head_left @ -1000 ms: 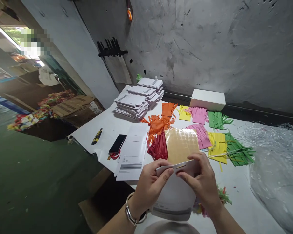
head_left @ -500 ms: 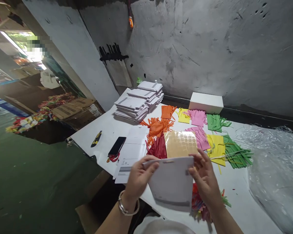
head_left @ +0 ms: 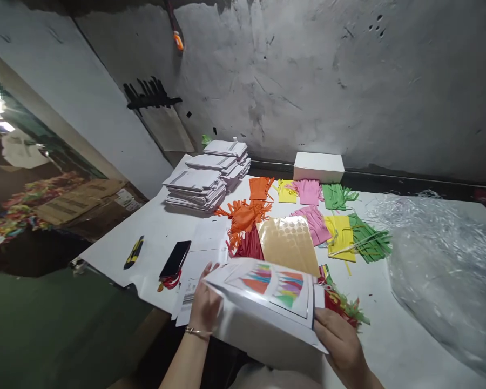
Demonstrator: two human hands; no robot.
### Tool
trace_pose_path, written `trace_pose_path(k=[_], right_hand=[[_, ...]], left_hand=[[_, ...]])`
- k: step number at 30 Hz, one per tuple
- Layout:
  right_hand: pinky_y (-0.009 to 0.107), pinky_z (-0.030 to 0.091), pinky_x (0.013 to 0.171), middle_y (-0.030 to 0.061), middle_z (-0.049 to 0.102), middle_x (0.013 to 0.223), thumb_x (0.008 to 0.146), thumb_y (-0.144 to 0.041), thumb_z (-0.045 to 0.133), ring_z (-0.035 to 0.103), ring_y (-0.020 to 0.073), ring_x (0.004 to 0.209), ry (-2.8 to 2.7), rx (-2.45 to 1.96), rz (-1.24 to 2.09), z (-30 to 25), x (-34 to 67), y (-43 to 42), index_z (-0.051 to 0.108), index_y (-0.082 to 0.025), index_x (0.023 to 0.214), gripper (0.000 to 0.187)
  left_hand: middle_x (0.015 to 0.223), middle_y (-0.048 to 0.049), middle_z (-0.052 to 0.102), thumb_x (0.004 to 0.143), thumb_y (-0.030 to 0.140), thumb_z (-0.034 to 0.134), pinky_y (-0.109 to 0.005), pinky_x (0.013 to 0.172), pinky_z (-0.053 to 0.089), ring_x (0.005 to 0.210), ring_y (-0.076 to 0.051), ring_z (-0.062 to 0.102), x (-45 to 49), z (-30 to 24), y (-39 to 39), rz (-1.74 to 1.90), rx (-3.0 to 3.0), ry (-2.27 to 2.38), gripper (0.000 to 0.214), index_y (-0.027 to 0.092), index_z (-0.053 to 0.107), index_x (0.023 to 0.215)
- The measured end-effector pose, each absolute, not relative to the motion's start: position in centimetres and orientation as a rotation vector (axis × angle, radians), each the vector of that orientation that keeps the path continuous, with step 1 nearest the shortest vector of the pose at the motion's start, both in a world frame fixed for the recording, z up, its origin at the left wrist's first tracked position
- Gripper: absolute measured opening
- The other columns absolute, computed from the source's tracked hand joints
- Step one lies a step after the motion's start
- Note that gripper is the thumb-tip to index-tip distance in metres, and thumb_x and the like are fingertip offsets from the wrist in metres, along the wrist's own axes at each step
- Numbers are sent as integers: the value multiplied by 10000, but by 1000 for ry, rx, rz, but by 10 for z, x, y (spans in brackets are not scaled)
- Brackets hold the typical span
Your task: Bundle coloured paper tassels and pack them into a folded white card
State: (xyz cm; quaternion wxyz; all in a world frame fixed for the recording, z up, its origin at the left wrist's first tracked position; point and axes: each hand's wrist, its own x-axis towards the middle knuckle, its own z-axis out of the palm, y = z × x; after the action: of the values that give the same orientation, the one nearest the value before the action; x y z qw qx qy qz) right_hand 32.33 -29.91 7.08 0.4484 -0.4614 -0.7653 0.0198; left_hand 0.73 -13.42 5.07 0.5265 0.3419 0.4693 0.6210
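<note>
A white printed card sheet (head_left: 283, 294), folded, is between my two hands above the front of the table. Its upper face carries pictures of coloured tassels, and a plain white panel hangs below. My left hand (head_left: 206, 302) grips its left edge, fingers partly hidden behind it. At the lower right corner, my right hand (head_left: 340, 337) pinches the card. Just behind it lies a tan sheet of round clear stickers (head_left: 287, 246). Red and green paper fringe (head_left: 348, 305) shows beside my right hand.
Stacks of flat white cards (head_left: 196, 189) stand at the back left. Orange (head_left: 243, 219), pink (head_left: 314, 224), yellow (head_left: 340, 237) and green tassels (head_left: 368, 237) lie beyond the stickers. A phone (head_left: 175, 259) and a cutter knife (head_left: 134, 252) are at left, a clear plastic bag (head_left: 437, 292) at right.
The card has turned from its plain side to the printed side and spread open. My right hand has moved down to its lower corner. The view has swung right.
</note>
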Motion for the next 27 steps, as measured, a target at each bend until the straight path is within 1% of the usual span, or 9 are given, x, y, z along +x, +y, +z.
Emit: trace_pose_path(k=[4, 7, 10, 14, 16, 19, 21, 24, 27], right_hand=[[477, 515, 981, 93, 738, 1011, 903, -62, 489, 676, 251, 1003, -2050, -1265, -105, 12, 312, -289, 677, -189, 1026, 259], [472, 470, 1041, 62, 740, 922, 869, -54, 524, 678, 226, 963, -2063, -1285, -72, -40, 287, -283, 676, -187, 952, 219], [409, 461, 1059, 48, 743, 897, 837, -91, 574, 678, 197, 956, -2100, -1263, -28, -70, 276, -287, 686, -189, 988, 212], [300, 434, 1072, 17, 734, 1093, 829, -117, 550, 635, 141, 1104, -2124, -1297, 42, -72, 301, -302, 667, -262, 1136, 359], [414, 363, 1134, 61, 665, 1264, 850, -120, 513, 540, 197, 1265, -2042, -1429, 37, -67, 321, -302, 606, -256, 1265, 446], [715, 195, 1105, 176, 402, 1518, 847, -178, 564, 246, 404, 1446, -1691, -1854, 47, -68, 344, -287, 463, -206, 1429, 591], [727, 253, 1070, 161, 352, 1549, 782, -150, 612, 257, 449, 1430, -1490, -2048, 113, -73, 355, -276, 487, -234, 1414, 650], [542, 475, 1003, 123, 508, 1443, 728, -47, 502, 517, 347, 1290, -1432, -2073, 204, -74, 372, -277, 536, -245, 1370, 672], [433, 522, 986, 107, 571, 1376, 756, -40, 398, 583, 254, 1232, -1403, -2023, 220, -50, 383, -299, 424, -217, 1453, 720]], left_hand=[[1244, -78, 573, 749, 404, 769, -538, 1140, 296, 1267, -303, 481, 17, 35, -162, 1470, 1018, 1462, 501, 242, 569, 1179], [1466, -151, 446, 794, 390, 708, -557, 1158, 258, 1388, -338, 367, 67, 19, -197, 1016, 1814, 1434, 633, 209, 482, 1357], [1588, -177, 274, 773, 282, 689, -666, 1138, 165, 1469, -418, 181, 126, -5, -220, 548, 2223, 1476, 684, 205, 465, 1414], [1570, -186, 325, 728, 161, 656, -697, 1119, 144, 1455, -435, 210, 162, -31, -218, 265, 2390, 1498, 675, 174, 509, 1386], [1541, -161, 392, 735, 126, 624, -668, 1134, 161, 1444, -408, 258, 161, -35, -213, 288, 2475, 1444, 609, 183, 558, 1337], [1466, -135, 498, 747, 86, 591, -639, 1117, 249, 1388, -385, 363, 154, -31, -211, 446, 2519, 1432, 543, 207, 609, 1276], [1375, -136, 576, 750, 55, 568, -619, 1066, 344, 1301, -374, 458, 151, -24, -212, 580, 2506, 1401, 515, 204, 634, 1239], [1237, -138, 643, 754, 30, 543, -556, 982, 458, 1138, -337, 557, 150, -12, -212, 695, 2478, 1351, 464, 182, 665, 1175], [1161, -126, 657, 778, 39, 527, -477, 925, 521, 1035, -289, 593, 149, -1, -210, 740, 2454, 1324, 420, 176, 671, 1148]])
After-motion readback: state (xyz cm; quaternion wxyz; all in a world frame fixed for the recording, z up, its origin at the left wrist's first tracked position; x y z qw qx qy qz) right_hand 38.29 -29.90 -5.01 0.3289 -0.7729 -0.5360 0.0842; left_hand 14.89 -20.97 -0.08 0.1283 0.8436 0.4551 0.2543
